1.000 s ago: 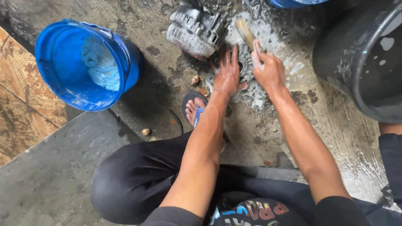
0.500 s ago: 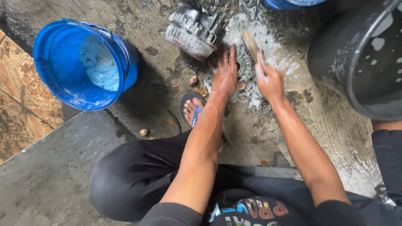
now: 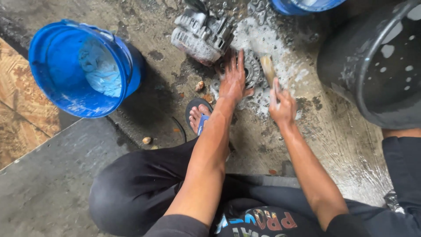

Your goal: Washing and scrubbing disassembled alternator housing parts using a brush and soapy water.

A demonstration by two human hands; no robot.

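Down on the wet concrete floor (image 3: 144, 52), the left hand (image 3: 232, 81) lies flat with its fingers spread open, pressing on a round, toothed metal part (image 3: 252, 70) that sits in soapy grey foam. The right hand (image 3: 283, 105) is just to the right of that part, its fingers closed around the handle of a wooden-handled brush (image 3: 267, 68), whose head rests against the part's right edge.

Touching the toothed part on its upper left is a larger grey engine piece (image 3: 201, 35) with ribs and fins, also streaked with suds. Well to the left of the toothed part stands a blue bucket (image 3: 52, 70), tilted toward the camera, with a pale blue crumpled cloth or plastic bag lying inside against its far wall; whether water is in it cannot be told. To the right of the toothed part is a big black tub (image 3: 351, 74), its inner wall flecked with white foam spots; its bottom is out of view. Above and right of the part, the rim of a second blue container (image 3: 302, 6) shows at the frame's top edge, its contents unclear. Below the part, a foot in a sandal (image 3: 197, 116) rests on the floor.
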